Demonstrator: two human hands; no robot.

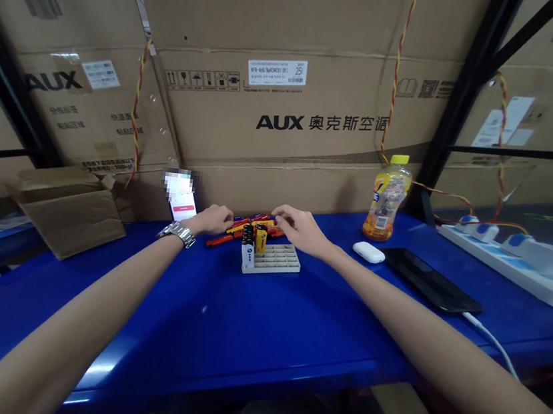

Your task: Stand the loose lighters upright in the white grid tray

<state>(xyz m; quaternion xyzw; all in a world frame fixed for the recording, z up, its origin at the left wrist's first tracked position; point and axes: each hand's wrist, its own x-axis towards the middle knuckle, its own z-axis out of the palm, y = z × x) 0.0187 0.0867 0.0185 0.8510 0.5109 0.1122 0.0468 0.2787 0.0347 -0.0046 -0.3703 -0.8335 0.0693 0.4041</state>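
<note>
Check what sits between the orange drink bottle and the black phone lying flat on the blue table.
A small white oval earbud case lies between the orange drink bottle and the flat black phone on the blue table, in the head view.

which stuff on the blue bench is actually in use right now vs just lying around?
In use:
left hand and right hand, both on the pile of batteries
grid tray with a few batteries standing in it

Lying about:
juice bottle
white earbud case
black phone
lit phone
power strip
open cardboard box
</note>
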